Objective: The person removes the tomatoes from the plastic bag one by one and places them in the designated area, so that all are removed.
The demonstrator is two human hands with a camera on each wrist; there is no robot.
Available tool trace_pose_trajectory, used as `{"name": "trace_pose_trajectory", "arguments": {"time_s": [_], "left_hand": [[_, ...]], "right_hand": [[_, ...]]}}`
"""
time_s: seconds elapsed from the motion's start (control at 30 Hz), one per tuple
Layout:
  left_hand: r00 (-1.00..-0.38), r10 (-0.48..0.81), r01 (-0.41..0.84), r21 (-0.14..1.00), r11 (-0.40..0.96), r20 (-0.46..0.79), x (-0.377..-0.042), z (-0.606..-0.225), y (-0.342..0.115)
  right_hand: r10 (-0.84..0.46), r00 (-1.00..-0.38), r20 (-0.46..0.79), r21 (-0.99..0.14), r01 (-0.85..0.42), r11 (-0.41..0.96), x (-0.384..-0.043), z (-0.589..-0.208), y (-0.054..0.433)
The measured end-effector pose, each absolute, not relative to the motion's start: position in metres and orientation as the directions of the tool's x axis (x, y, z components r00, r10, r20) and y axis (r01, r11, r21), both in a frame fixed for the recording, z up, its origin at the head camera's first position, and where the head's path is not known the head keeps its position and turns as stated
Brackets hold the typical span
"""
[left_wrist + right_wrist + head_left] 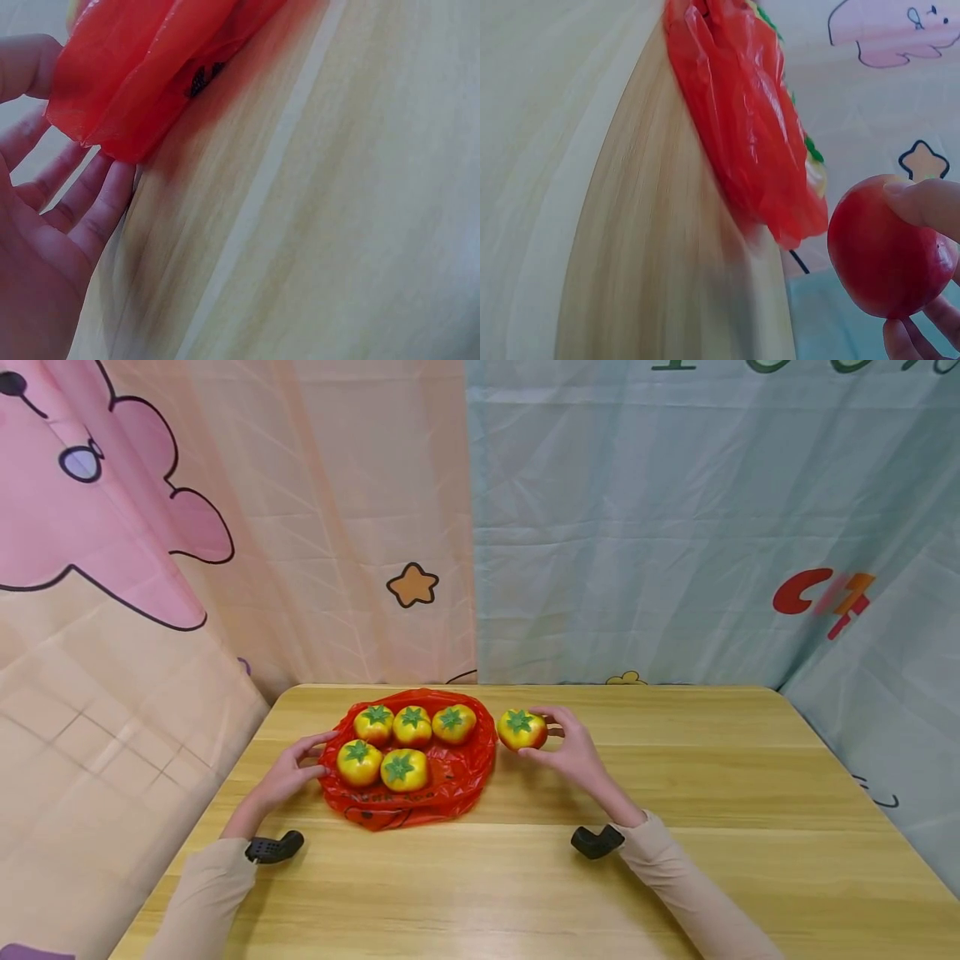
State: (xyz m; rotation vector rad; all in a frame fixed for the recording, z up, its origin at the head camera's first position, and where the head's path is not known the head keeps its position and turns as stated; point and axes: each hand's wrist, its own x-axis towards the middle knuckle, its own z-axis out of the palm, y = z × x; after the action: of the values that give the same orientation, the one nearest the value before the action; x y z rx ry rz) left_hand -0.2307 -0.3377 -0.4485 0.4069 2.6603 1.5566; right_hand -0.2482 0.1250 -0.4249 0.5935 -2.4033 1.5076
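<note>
My right hand (573, 752) grips a yellow-and-red tomato (518, 730) with a green star-shaped top, just right of the red plastic bag (468, 785). In the right wrist view the tomato's red underside (885, 251) shows between thumb and fingers, raised above the table. Several similar tomatoes (405, 770) sit in two rows inside the spread bag, with bare red plastic at the front right. At the bag's left edge is my left hand (288, 772), thumb and fingers spread apart. The left wrist view has its fairly straight fingers (97, 202) touching the bag's side (127, 82).
The wooden table (480, 885) reaches back to a printed curtain (637, 527), pink on the left and pale blue on the right. Black wrist mounts (597, 841) sit at both sleeve cuffs, low over the tabletop.
</note>
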Motion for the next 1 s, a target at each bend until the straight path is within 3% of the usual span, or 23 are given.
{"name": "trace_pose_trajectory", "arguments": {"time_s": [1.0], "left_hand": [[-0.975, 0.210, 0.170, 0.849, 0.501, 0.072, -0.233, -0.451, -0.338]], "right_hand": [[-0.215, -0.934, 0.287, -0.842, -0.353, 0.407, -0.286, -0.442, 0.136]]}}
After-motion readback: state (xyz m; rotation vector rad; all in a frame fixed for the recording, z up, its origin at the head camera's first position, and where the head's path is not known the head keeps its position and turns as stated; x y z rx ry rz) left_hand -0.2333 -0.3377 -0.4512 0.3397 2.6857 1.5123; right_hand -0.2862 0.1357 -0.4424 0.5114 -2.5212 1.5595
